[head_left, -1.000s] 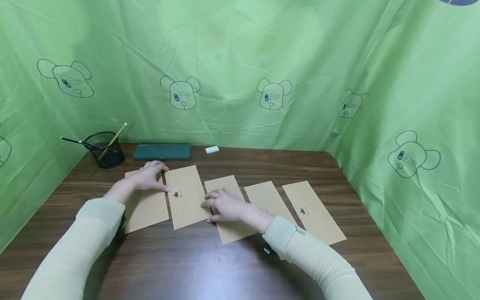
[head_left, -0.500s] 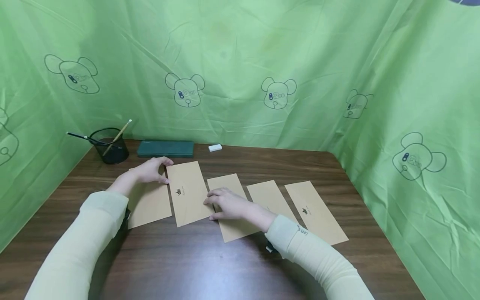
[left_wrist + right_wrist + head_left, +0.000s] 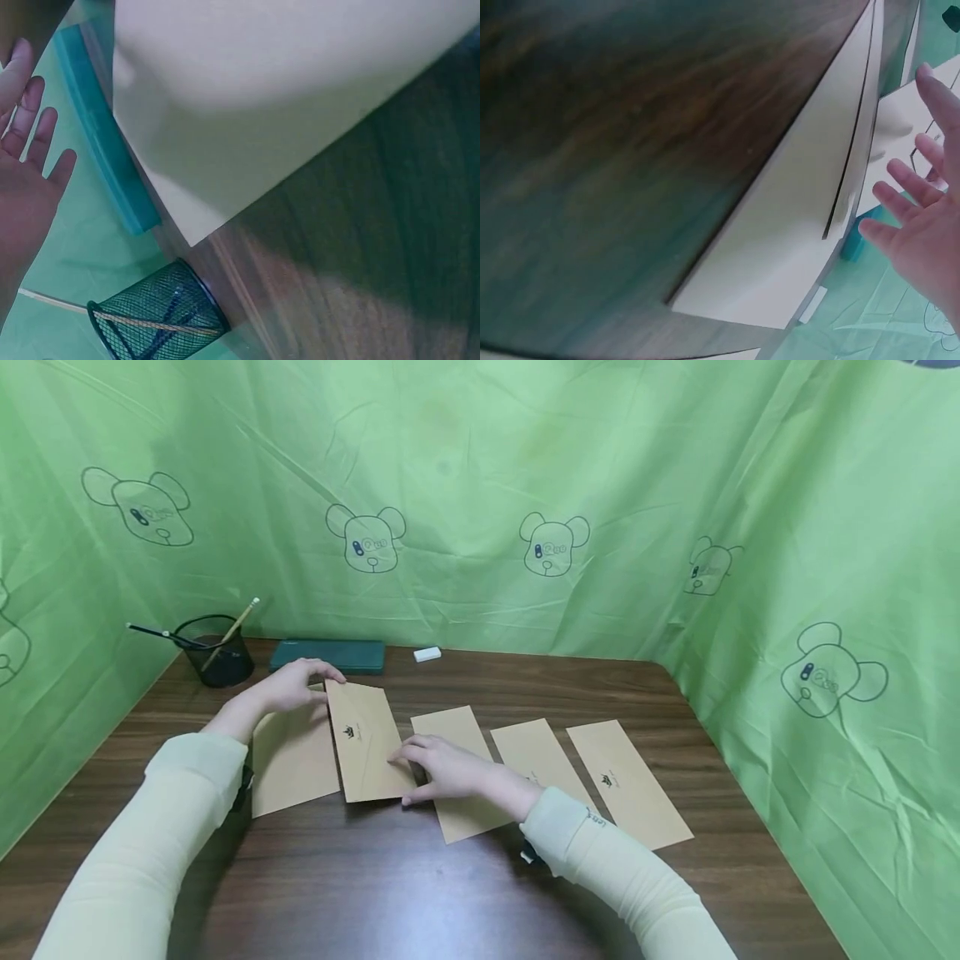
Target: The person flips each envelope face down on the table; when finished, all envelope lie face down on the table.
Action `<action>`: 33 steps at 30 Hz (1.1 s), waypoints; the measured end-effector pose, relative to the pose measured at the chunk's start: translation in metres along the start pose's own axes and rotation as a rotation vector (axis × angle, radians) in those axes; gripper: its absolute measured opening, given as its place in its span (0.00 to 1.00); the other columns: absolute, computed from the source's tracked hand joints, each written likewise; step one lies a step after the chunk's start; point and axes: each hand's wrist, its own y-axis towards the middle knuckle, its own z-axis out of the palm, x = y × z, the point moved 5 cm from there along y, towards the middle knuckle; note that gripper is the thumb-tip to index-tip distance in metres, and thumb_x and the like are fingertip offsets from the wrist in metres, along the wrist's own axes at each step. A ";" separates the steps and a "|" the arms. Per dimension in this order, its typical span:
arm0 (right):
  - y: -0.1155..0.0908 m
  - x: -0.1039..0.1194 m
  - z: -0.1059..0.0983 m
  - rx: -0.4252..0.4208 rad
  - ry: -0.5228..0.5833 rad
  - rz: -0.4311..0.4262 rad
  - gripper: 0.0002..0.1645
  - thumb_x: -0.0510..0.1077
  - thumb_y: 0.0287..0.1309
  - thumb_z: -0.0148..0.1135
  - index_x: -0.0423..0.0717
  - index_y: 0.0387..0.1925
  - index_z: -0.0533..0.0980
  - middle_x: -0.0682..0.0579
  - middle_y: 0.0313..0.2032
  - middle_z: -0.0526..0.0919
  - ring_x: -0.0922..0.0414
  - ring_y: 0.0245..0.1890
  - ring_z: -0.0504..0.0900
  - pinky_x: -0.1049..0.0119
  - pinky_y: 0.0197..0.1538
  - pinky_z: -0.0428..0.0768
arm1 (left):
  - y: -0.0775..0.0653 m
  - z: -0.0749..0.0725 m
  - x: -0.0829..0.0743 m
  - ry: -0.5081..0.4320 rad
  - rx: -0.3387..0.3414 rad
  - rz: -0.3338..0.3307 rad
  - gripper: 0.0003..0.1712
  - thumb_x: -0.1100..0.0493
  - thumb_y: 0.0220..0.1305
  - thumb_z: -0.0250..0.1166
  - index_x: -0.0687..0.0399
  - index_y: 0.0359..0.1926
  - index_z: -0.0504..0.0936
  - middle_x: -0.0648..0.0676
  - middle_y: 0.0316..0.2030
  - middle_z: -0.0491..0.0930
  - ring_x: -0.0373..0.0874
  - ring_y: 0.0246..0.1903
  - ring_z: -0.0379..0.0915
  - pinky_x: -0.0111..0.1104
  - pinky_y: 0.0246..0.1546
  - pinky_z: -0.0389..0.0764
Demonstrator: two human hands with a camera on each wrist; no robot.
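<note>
A tan envelope (image 3: 365,739) with a small black crown print is raised off the table and tilted, a shadow under its lower edge. My left hand (image 3: 294,685) pinches it at the upper left corner. On its right side my right hand (image 3: 453,768) grips the lower edge, fingers over the face and thumb at the bottom corner. Under my left arm lies another envelope (image 3: 292,772), seen as a broad pale sheet in the left wrist view. The right hand and forearm partly cover a third envelope (image 3: 453,724). The right wrist view catches my spread fingers (image 3: 907,180) beside the crown-printed envelope.
Further right lie a plain-looking envelope (image 3: 534,745) and a crown-printed one (image 3: 630,785). Along the back stand a black mesh pen cup (image 3: 227,664) with pencils, a dark green case (image 3: 330,656) and a white eraser (image 3: 427,654). Green curtains (image 3: 465,468) enclose the table.
The second envelope from the left, flat on the table before, is now lifted and tilted between both hands. My left hand has risen; my right hand has shifted slightly left.
</note>
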 end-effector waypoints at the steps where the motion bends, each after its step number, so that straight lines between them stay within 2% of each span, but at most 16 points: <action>1: 0.001 0.001 -0.001 -0.003 0.011 -0.005 0.41 0.62 0.52 0.65 0.51 0.64 0.66 0.52 0.61 0.70 0.58 0.62 0.67 0.67 0.67 0.61 | 0.001 -0.002 0.000 0.004 -0.008 -0.002 0.17 0.65 0.57 0.66 0.57 0.49 0.80 0.60 0.49 0.79 0.60 0.57 0.67 0.54 0.58 0.64; 6: 0.002 0.007 -0.007 -0.005 0.108 -0.025 0.44 0.58 0.55 0.65 0.53 0.69 0.58 0.52 0.66 0.64 0.60 0.66 0.63 0.68 0.67 0.60 | 0.004 -0.012 -0.002 0.016 -0.035 -0.020 0.13 0.65 0.56 0.67 0.57 0.44 0.82 0.59 0.44 0.81 0.59 0.54 0.70 0.52 0.55 0.67; 9: 0.003 0.010 -0.013 -0.010 0.176 -0.034 0.46 0.55 0.56 0.65 0.56 0.72 0.54 0.55 0.68 0.61 0.61 0.67 0.60 0.68 0.68 0.59 | 0.005 -0.016 -0.003 0.012 -0.041 -0.040 0.11 0.61 0.57 0.68 0.56 0.42 0.82 0.57 0.40 0.82 0.57 0.49 0.73 0.49 0.50 0.71; 11: 0.003 0.012 -0.016 -0.021 0.223 -0.047 0.48 0.53 0.57 0.65 0.56 0.72 0.51 0.56 0.69 0.60 0.60 0.67 0.62 0.70 0.67 0.60 | 0.006 -0.018 -0.005 0.007 -0.050 -0.048 0.11 0.58 0.57 0.68 0.57 0.41 0.82 0.55 0.37 0.82 0.56 0.46 0.74 0.47 0.46 0.71; 14: 0.002 0.013 -0.023 -0.039 0.308 -0.068 0.49 0.48 0.56 0.66 0.56 0.73 0.49 0.55 0.69 0.59 0.57 0.63 0.68 0.70 0.63 0.67 | 0.008 -0.021 -0.007 -0.004 -0.068 -0.044 0.12 0.55 0.57 0.68 0.56 0.39 0.81 0.52 0.34 0.81 0.53 0.41 0.75 0.44 0.44 0.71; 17: 0.000 0.013 -0.029 -0.055 0.387 -0.087 0.50 0.44 0.55 0.67 0.56 0.73 0.49 0.54 0.69 0.59 0.54 0.59 0.74 0.69 0.57 0.73 | 0.009 -0.024 -0.009 -0.013 -0.107 -0.036 0.11 0.55 0.56 0.70 0.54 0.37 0.81 0.52 0.34 0.80 0.52 0.42 0.75 0.43 0.45 0.71; 21: -0.002 0.013 -0.038 -0.087 0.383 -0.097 0.49 0.44 0.54 0.67 0.57 0.72 0.51 0.50 0.66 0.65 0.56 0.54 0.77 0.66 0.52 0.78 | 0.012 -0.029 -0.013 -0.021 -0.149 -0.037 0.11 0.53 0.54 0.71 0.52 0.36 0.81 0.55 0.39 0.79 0.52 0.46 0.73 0.47 0.49 0.70; 23: -0.003 0.013 -0.042 -0.104 0.346 -0.096 0.48 0.45 0.54 0.68 0.56 0.71 0.54 0.49 0.64 0.67 0.58 0.52 0.77 0.66 0.50 0.78 | 0.013 -0.032 -0.017 -0.039 -0.154 -0.034 0.13 0.52 0.55 0.70 0.52 0.37 0.80 0.56 0.40 0.80 0.52 0.46 0.73 0.49 0.49 0.70; 30: -0.005 0.013 -0.051 -0.165 0.282 -0.075 0.42 0.47 0.50 0.71 0.51 0.65 0.62 0.55 0.61 0.71 0.59 0.52 0.75 0.70 0.49 0.76 | 0.020 -0.034 -0.030 -0.097 -0.163 -0.038 0.13 0.51 0.57 0.69 0.51 0.39 0.79 0.51 0.36 0.81 0.45 0.40 0.76 0.42 0.45 0.73; 33: -0.006 0.011 -0.053 -0.201 0.267 -0.061 0.39 0.48 0.49 0.72 0.48 0.62 0.65 0.55 0.58 0.73 0.60 0.52 0.74 0.68 0.50 0.76 | 0.022 -0.034 -0.032 -0.118 -0.170 -0.041 0.17 0.52 0.58 0.68 0.55 0.44 0.76 0.55 0.38 0.79 0.47 0.41 0.74 0.44 0.46 0.71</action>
